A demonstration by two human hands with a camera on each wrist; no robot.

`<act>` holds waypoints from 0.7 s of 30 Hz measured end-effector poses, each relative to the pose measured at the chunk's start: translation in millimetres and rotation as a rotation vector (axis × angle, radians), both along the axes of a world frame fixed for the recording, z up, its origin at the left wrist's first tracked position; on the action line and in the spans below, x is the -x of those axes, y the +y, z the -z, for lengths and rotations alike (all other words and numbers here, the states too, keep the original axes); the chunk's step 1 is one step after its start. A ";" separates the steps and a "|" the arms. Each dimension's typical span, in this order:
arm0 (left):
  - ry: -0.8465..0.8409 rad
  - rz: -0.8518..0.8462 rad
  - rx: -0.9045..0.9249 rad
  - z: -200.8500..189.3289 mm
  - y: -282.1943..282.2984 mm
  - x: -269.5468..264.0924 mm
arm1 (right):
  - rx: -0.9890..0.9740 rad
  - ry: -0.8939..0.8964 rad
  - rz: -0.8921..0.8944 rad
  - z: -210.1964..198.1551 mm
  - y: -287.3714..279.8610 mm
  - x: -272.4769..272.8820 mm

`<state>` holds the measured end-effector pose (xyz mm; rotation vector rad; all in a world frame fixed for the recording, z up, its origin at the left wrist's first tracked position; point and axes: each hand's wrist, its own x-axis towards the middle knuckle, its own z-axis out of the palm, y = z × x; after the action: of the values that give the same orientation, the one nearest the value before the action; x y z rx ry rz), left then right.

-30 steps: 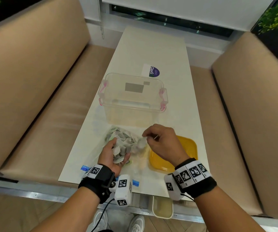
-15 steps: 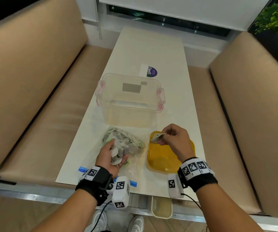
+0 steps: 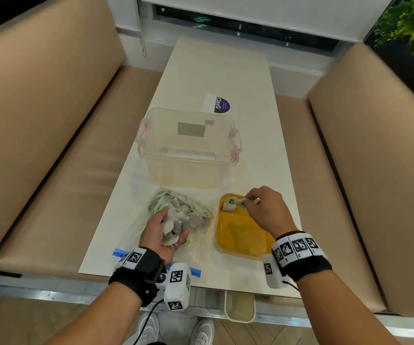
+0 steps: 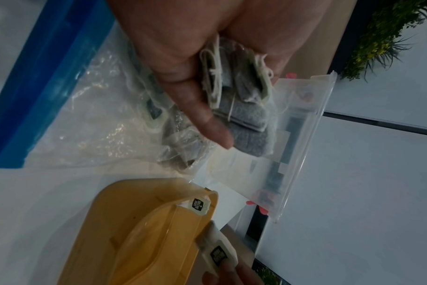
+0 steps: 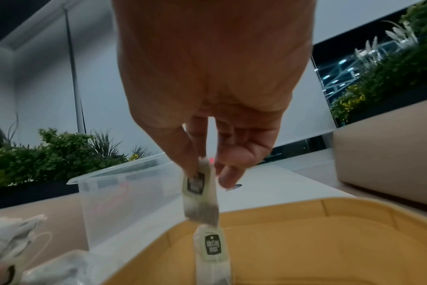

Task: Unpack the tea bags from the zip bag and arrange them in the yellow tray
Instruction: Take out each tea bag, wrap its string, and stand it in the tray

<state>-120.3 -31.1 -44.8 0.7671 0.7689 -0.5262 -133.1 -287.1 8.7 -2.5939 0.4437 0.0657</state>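
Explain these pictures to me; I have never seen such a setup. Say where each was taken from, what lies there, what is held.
No machine: a bare-handed person wears one camera on the head and one on each wrist. The wide picture comes from the head; the two close ones look along each hand. On the table lie a zip bag, a yellow tray and a clear box. The left hand grips a bunch of tea bags over the zip bag. The right hand pinches one tea bag above the tray, where a second tea bag sits.

Tea bags [image 3: 173, 227] in both hands: bag [image 3: 196, 250] beneath the left hand [image 3: 160, 235], tray [image 3: 238, 245] beneath the right hand [image 3: 268, 211], box [image 3: 188, 155] beyond both.
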 end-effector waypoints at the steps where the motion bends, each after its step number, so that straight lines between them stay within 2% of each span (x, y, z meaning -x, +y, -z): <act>1: 0.003 -0.003 0.000 0.1 0.4 0.1 | 0.008 0.016 -0.001 0.8 -0.3 -1.6; 5: 0.002 -0.007 0.003 0.2 1.2 0.7 | 0.114 0.123 -0.097 2.4 1.3 -9.4; 16: -0.015 0.000 -0.012 -3.4 1.9 3.3 | 0.291 0.208 -0.264 1.4 18.0 -27.0; 21: -0.010 -0.005 -0.029 -3.2 2.5 3.5 | 0.302 0.231 -0.263 3.7 20.6 -31.2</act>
<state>-123.7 -28.6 -41.6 0.7940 0.7701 -0.5072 -101.9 -266.5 5.0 -2.9437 0.1996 0.4215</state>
